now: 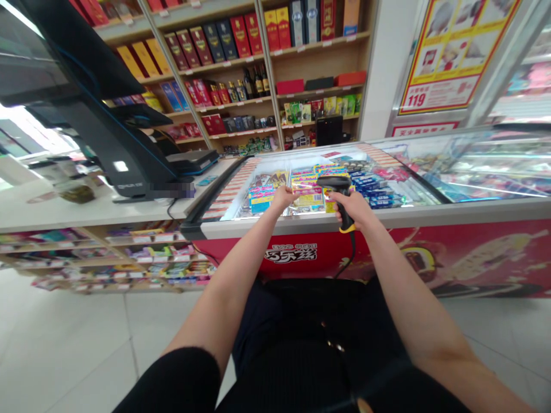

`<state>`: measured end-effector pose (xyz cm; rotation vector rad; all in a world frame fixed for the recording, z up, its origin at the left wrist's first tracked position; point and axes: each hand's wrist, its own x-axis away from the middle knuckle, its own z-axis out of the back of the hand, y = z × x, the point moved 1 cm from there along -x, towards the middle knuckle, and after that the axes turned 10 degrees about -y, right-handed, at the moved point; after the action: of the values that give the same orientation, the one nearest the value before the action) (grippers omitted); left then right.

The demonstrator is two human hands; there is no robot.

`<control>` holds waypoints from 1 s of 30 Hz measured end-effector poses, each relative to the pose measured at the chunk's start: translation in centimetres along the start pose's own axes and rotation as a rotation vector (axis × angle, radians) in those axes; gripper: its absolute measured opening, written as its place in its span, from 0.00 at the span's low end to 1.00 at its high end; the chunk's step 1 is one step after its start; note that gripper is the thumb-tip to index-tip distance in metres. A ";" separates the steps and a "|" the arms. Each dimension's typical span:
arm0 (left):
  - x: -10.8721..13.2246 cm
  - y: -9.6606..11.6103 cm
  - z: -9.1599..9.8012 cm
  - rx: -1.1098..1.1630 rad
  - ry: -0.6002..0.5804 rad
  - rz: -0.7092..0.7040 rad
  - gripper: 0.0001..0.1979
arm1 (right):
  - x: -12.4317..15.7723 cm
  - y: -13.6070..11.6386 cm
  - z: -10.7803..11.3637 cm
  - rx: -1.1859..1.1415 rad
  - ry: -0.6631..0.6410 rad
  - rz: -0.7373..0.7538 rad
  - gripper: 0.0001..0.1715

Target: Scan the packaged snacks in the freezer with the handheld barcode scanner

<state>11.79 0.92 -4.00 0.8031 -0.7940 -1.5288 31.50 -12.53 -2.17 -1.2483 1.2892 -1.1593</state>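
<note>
My right hand (353, 207) is wrapped round the grip of a black barcode scanner (334, 182) with yellow trim. The scanner's head points left, over the glass-topped freezer (413, 211). From the grip's lower end a dark cable hangs down the freezer's red front. To the left, my left hand (284, 198) is closed in a pinch above the freezer top. Whatever its fingers may hold is too small to make out. Beneath both hands lie bright yellow, pink and blue packets (307, 195), with blue wrapped packs (373, 188) on their right.
A counter (30, 211) with a black checkout terminal (124, 143) stands at the left, snack shelves below it. Behind the freezer, tall shelves (232, 63) hold boxes and bottles. A second glass-topped freezer (495, 163) is on the right, under a wall poster (456, 57).
</note>
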 end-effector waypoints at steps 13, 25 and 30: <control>0.6 -1.7 0.1 -0.146 -0.116 0.044 0.22 | -0.2 0.1 -0.5 0.033 -0.013 -0.012 0.12; 0.9 -3.9 7.4 -0.404 0.364 0.010 0.26 | -0.4 -0.4 -2.7 0.042 -0.069 -0.021 0.13; 0.9 -5.9 9.0 -0.449 0.298 0.151 0.40 | -0.3 -0.6 -5.5 0.092 -0.098 -0.065 0.16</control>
<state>1.06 1.01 -4.22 0.5990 -0.2679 -1.3421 26.11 -12.14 -1.09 -1.2707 1.1185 -1.1757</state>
